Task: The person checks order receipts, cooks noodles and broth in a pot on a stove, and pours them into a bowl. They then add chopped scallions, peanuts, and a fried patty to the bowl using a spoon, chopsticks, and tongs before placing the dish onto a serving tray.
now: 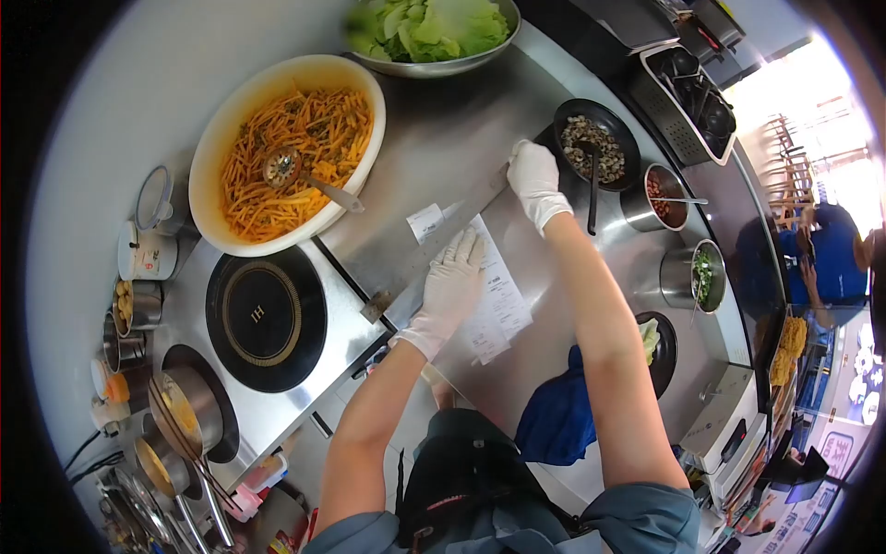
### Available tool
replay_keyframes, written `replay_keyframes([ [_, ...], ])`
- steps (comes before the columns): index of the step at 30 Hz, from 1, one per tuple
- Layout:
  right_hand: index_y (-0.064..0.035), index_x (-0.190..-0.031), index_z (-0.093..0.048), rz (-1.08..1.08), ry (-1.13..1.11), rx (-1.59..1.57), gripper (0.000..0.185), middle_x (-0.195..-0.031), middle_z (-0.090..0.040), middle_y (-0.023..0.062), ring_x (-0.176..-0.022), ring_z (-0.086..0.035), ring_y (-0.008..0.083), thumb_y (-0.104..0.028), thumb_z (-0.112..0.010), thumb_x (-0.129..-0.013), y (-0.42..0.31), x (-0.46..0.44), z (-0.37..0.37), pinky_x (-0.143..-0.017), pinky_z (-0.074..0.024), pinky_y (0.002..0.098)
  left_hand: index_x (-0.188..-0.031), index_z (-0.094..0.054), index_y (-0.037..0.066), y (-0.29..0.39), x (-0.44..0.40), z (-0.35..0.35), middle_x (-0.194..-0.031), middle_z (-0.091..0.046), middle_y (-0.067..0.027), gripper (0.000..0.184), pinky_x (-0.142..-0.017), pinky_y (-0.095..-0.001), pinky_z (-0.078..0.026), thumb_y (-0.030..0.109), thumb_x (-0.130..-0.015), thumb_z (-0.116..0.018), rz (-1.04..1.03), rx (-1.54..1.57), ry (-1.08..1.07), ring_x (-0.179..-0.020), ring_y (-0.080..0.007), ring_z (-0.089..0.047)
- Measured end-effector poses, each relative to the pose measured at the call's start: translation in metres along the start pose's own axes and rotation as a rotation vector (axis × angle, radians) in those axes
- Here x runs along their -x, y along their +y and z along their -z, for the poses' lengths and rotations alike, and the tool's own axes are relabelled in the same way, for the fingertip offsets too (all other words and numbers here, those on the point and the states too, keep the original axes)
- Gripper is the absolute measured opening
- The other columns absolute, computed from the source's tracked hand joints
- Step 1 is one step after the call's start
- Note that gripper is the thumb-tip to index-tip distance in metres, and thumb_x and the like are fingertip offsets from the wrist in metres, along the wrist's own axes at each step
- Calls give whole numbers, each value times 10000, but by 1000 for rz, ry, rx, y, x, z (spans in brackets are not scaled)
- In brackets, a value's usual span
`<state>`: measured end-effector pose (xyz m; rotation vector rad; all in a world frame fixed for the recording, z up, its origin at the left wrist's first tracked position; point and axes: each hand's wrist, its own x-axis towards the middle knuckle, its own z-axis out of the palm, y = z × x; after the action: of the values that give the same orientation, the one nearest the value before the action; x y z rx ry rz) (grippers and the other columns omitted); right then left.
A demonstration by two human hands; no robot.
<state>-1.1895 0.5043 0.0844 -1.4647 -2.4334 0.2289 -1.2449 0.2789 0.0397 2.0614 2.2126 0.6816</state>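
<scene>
Slips (pixel 503 300) seem tucked beneath a metal strip (pixel 475 203), likely kept flat. Left hand (pixel 454 282) rests there, fingers extended; right hand (pixel 538 185) curls at the far end, pinch unclear

You've got bright light overall; white glazed opening (pixel 794 97) at 2 o'clock is blown out. Soft glare on your flat silver steel counter (pixel 452 125). Pale-green leafy lettuce (pixel 425 32) at 12 o'clock looks smeared. Fisheye bends your edges; corners black.
</scene>
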Motion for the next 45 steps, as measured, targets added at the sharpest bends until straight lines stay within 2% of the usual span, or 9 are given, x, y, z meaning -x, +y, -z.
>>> replay_keyframes([
  [8, -46, -754, -700, 67, 114, 208, 109, -658, -631, 158, -640, -660, 287, -104, -612, -728, 3, 42, -23, -562, -535, 402, -1169, -590, 66, -5, 15, -23, -1193, -606, -122, 327, -970, -410, -426, 160, -863, -525, 59, 252, 140, -1126, -272, -564],
  [9, -57, -707, -681, 18, 179, 170, 84, -685, -626, 162, -666, -659, 274, -115, -621, -703, 5, 50, -37, -547, -523, 399, -1161, -594, 56, -6, 17, -26, -1198, -607, -115, 313, -967, -421, -427, 151, -870, -529, -80, -291, 64, -1129, -285, -565],
  [13, -35, -1111, -604, 56, -146, -572, 312, -954, -631, 184, -905, -603, 373, -227, -568, -867, -11, 167, 100, -815, -486, 427, -1124, -602, -3, 9, 14, 3, -1276, -543, -188, 285, -1018, -425, -383, 134, -898, -494, -121, -23, 32, -1213, -341, -488],
  [17, -43, -1064, -622, 41, -86, -625, 256, -975, -648, 170, -893, -618, 365, -210, -570, -877, 26, 311, 191, -790, -503, 400, -1190, -563, -25, 9, 15, 10, -1291, -518, -212, 340, -1040, -432, -351, 129, -895, -495, -132, 3, -53, -1227, -356, -459],
  [23, -33, -1104, -632, -671, 204, -594, 263, -932, -682, 133, -850, -661, 249, -188, -571, -900, 123, 501, 252, -791, -508, 338, -1187, -558, -55, 47, 66, 53, -1207, -545, -248, 366, -995, -445, -381, 64, -842, -533, -116, 146, 123, -1148, -394, -497],
  [33, -7, -1138, -613, -1071, 323, -895, 265, -859, -658, 36, -730, -590, 101, -174, -571, -936, 193, 762, 308, -695, -497, 261, -1071, -636, -18, 316, 287, 86, -1083, -612, -215, 231, -900, -413, -455, 82, -871, -580, -499, 474, 27, -1000, -348, -592],
  [34, -12, -1142, -613, -1073, 316, -895, 267, -866, -662, 42, -736, -595, 105, -178, -570, -938, 200, 787, 321, -701, -499, 265, -972, -640, 18, 355, 303, 83, -875, -624, -141, 159, -726, -370, -482, 139, -898, -569, -636, 487, 170, -793, -257, -604],
  [37, -30, -1143, -620, -989, 346, -695, 285, -930, -681, 95, -819, -633, 179, -206, -569, -925, 233, 883, 337, -766, -503, 304, -1169, -567, -47, 406, 364, 34, -1129, -573, -234, 343, -905, -433, -439, 27, -834, -567, -630, 598, -268, -1040, -385, -547],
  [45, -27, -1133, -630, -1287, 485, -728, 286, -872, -680, 103, -725, -632, 152, -185, -575, -901, 284, 1095, 417, -715, -515, 292, -1101, -619, 10, 616, 451, -2, -847, -655, -119, 318, -679, -413, -488, 66, -789, -639, -1024, 726, -519, -753, -300, -619],
])
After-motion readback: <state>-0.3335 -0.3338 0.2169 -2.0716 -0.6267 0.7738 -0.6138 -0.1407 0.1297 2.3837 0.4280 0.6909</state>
